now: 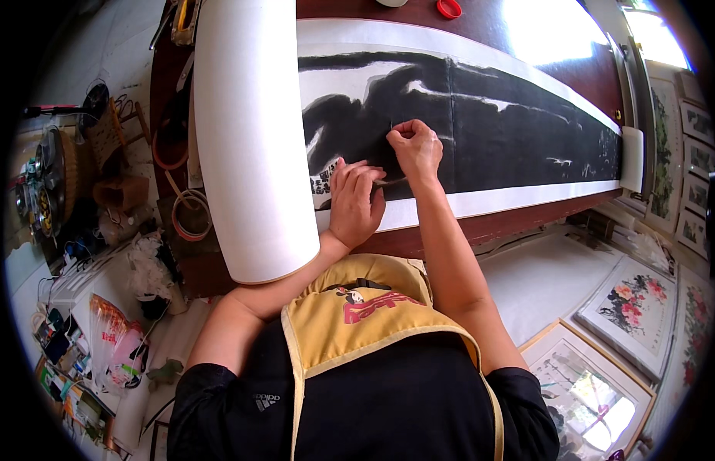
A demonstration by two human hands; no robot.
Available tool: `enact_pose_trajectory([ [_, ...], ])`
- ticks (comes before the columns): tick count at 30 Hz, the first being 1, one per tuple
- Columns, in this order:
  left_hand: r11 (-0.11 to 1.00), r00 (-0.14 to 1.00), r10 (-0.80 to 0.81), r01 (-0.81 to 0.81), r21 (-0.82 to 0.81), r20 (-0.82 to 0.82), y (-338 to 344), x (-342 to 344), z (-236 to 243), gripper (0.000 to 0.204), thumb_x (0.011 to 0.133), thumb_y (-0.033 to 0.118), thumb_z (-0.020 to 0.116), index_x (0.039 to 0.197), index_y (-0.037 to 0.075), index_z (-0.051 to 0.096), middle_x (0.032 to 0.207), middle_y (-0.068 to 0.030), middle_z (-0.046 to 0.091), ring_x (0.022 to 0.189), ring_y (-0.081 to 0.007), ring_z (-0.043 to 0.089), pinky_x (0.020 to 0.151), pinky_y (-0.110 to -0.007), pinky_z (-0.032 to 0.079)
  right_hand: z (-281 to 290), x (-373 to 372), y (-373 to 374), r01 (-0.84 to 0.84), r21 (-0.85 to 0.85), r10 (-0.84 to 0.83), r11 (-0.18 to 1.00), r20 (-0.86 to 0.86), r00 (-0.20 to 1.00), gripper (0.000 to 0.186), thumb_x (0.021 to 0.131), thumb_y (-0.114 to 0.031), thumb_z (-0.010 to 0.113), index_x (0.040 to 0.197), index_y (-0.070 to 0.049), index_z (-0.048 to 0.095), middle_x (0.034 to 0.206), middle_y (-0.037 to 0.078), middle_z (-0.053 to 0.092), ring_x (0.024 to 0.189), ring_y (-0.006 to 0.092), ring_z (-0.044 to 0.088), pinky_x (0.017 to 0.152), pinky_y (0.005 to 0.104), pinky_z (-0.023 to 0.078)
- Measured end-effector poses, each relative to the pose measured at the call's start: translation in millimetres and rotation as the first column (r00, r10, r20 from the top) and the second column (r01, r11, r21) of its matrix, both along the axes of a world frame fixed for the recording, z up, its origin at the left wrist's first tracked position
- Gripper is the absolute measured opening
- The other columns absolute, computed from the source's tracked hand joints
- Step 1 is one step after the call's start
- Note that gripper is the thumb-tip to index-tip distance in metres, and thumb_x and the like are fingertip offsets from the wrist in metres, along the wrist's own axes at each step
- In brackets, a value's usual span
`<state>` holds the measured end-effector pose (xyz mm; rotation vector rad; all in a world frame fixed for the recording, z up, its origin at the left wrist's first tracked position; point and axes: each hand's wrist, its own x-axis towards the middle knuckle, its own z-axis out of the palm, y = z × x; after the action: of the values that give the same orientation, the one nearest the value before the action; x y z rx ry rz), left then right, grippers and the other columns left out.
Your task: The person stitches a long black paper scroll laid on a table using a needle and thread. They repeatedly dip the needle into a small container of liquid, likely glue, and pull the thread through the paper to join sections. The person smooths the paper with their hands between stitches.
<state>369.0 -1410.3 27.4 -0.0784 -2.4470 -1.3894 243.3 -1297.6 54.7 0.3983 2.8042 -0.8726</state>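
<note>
Long dark ink painting (pixel 527 127) laid face up along a red-brown table (pixel 457 233), bordered in white. Its left side is met by a thick white roll (pixel 254 146); a thinner white roll (pixel 633 159) is seen at the far right end. Left hand (pixel 356 201) rested on the painting's near edge, fingers slightly spread, nothing gripped. Right hand (pixel 417 149) held over the dark area, thumb and fingertips pinched together; whether anything fine is clasped cannot be told. Red ring (pixel 449 8) noted beyond, on the tabletop.
</note>
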Motion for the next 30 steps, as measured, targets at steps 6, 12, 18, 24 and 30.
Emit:
enact_pose_trajectory([
  [6, 1.000, 1.000, 0.022, -0.022, -0.004, -0.012, 1, 0, -2, 0.036, 0.081, 0.003, 0.065, 0.116, 0.006, 0.060, 0.118, -0.0111, 0.063, 0.121, -0.0346, 0.055, 0.117, -0.055, 0.030, 1, 8, 30, 0.027, -0.193, -0.013, 0.981, 0.076, 0.997, 0.023, 0.076, -0.024, 0.074, 0.089, -0.006, 0.076, 0.080, 0.007, 0.076, 0.076, 0.0190, 0.072, 0.074, 0.0318, 0.055],
  [12, 0.997, 0.997, 0.072, -0.072, -0.038, 0.002, 9, 2, -4, 0.039, 0.082, 0.003, 0.065, 0.120, 0.005, 0.057, 0.119, -0.0123, 0.063, 0.119, -0.0358, 0.056, 0.116, -0.055, 0.031, 21, 17, 79, 0.116, -0.768, -0.010, 0.630, 0.140, 0.990, 0.006, 0.090, -0.010, 0.071, 0.092, -0.005, 0.068, 0.079, -0.002, 0.063, 0.067, 0.0063, 0.055, 0.064, 0.0210, 0.045],
  [18, 0.978, 0.988, 0.144, -0.134, -0.162, 0.052, 42, -29, 27, 0.041, 0.087, 0.007, 0.066, 0.125, 0.004, 0.052, 0.131, -0.0127, 0.059, 0.131, -0.0371, 0.050, 0.119, -0.056, 0.028, 23, 7, 116, 0.100, -0.858, 0.024, 0.504, 0.130, 0.991, 0.006, 0.090, -0.008, 0.072, 0.093, -0.005, 0.067, 0.082, -0.002, 0.063, 0.070, 0.0063, 0.056, 0.067, 0.0213, 0.047],
  [24, 0.897, 0.992, 0.122, -0.094, -0.433, 0.037, 31, -67, 0, 0.065, 0.087, 0.009, 0.062, 0.145, 0.008, 0.034, 0.138, -0.0118, 0.056, 0.146, -0.0373, 0.037, 0.122, -0.062, 0.018, 32, -8, 144, 0.059, -0.864, 0.067, 0.500, 0.106, 0.992, 0.005, 0.091, -0.009, 0.071, 0.091, -0.006, 0.066, 0.081, -0.002, 0.062, 0.071, 0.0059, 0.055, 0.067, 0.0207, 0.046],
  [30, 0.886, 0.997, 0.012, 0.025, -0.463, 0.077, 29, -68, -4, 0.069, 0.086, 0.005, 0.060, 0.149, 0.012, 0.034, 0.119, -0.0077, 0.066, 0.146, -0.0302, 0.038, 0.120, -0.068, 0.012, 21, -18, 175, 0.056, -0.863, 0.121, 0.502, 0.134, 0.984, 0.005, 0.091, -0.008, 0.070, 0.089, -0.006, 0.066, 0.079, -0.003, 0.061, 0.071, 0.0054, 0.054, 0.067, 0.0208, 0.045],
])
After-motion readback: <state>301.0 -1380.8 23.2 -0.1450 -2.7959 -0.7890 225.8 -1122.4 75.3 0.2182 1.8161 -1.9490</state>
